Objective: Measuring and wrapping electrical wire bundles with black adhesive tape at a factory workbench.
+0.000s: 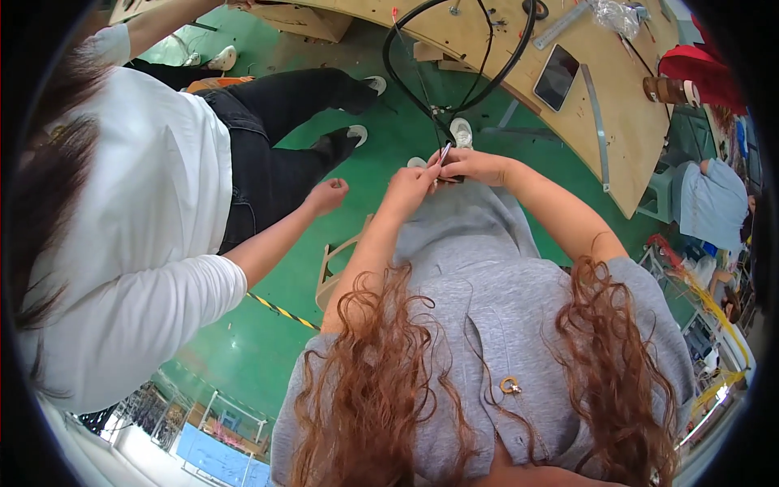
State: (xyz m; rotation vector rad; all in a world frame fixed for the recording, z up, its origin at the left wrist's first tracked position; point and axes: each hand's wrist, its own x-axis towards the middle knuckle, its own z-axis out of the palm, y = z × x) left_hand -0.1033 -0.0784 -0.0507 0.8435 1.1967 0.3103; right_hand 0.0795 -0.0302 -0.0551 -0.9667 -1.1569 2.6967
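My left hand and my right hand meet in front of my body, both closed. Between their fingertips stands a slim, pale, pen-like piece; its exact kind is too small to tell. A black cable hangs in a large loop from the table edge, and its lower strands run down to my fingers. Something small and dark shows under my right fingers, mostly hidden by them. Which hand bears the pale piece is hard to separate, though it lies against my left fingertips.
A curved wooden table lies ahead, bearing a phone, metal strips, a brown bottle and a clear plastic bag. At my left stands a person in a white shirt. A wooden stool is beside my left arm.
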